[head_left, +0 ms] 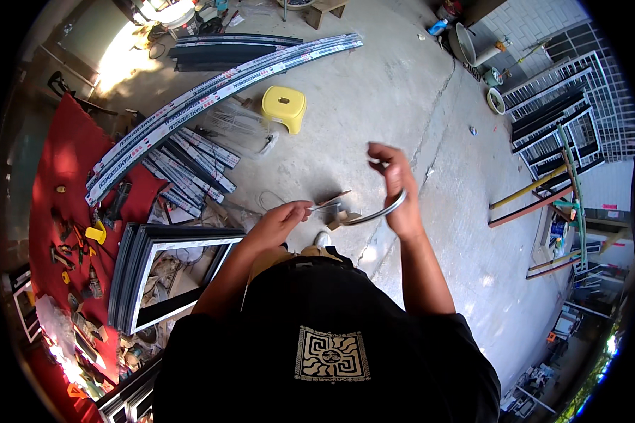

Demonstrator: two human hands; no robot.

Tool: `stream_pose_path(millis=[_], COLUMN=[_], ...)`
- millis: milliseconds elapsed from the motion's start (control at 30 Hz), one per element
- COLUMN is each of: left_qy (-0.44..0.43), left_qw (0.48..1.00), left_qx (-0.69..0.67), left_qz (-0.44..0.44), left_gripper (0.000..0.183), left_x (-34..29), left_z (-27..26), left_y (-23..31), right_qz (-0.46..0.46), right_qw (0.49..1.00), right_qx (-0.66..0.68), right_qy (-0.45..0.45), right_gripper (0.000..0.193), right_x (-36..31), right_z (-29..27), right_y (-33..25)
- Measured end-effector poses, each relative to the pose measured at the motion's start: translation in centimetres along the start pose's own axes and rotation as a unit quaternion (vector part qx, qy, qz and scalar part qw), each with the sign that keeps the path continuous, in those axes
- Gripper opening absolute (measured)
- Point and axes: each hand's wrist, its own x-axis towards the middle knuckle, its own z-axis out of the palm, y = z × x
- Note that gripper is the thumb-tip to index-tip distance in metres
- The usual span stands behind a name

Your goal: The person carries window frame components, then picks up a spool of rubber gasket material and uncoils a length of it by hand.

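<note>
My left hand (283,220) is closed in a pinch on a thin, silvery piece (324,206) in front of my body. My right hand (398,190) is raised to its right, partly smeared by motion, with its fingers curled. A narrow, shiny grey strip (375,216) bends in an arc from between the hands up into the right palm. I cannot tell whether the strip and the silvery piece are one. Small brown and tan pieces (339,216) show between the hands, partly hidden by the strip. My white shoe (322,240) is just below.
A yellow stool (283,106) stands ahead, beside long wrapped profiles (212,99) spread across the floor. Stacked dark window frames (130,282) and a red cloth (70,176) with scattered tools lie left. Metal grilles (564,120) and coloured bars (529,197) are at the right.
</note>
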Motion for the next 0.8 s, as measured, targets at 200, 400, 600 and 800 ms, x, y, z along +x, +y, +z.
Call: stream_pose_path(millis=[200, 400, 600, 800], left_qy=[-0.057, 0.117, 0.347, 0.449], left_qw=[0.865, 0.719, 0.670, 0.643], left_qx=[-0.496, -0.679, -0.640, -0.597], left_qz=[-0.054, 0.094, 0.142, 0.167], left_gripper=[0.070, 0.031, 0.027, 0.031], left_x=[-1.6, -3.2, -7.2, -10.5], left_z=[-4.4, -8.2, -16.3, -17.6], left_y=[2.9, -1.2, -2.2, -4.5], right_qz=[-0.122, -0.130, -0.123, -0.102], right_qw=[0.926, 0.916, 0.925, 0.882], right_qx=[-0.025, -0.070, -0.183, -0.231], right_qy=[-0.356, -0.373, -0.311, -0.397], right_gripper=[0.058, 0.046, 0.039, 0.029], right_x=[-0.9, -1.9, -0.8, 1.4], right_z=[10.0, 14.1, 13.8, 13.9], right_y=[-3.4, -2.9, 1.3, 4.6])
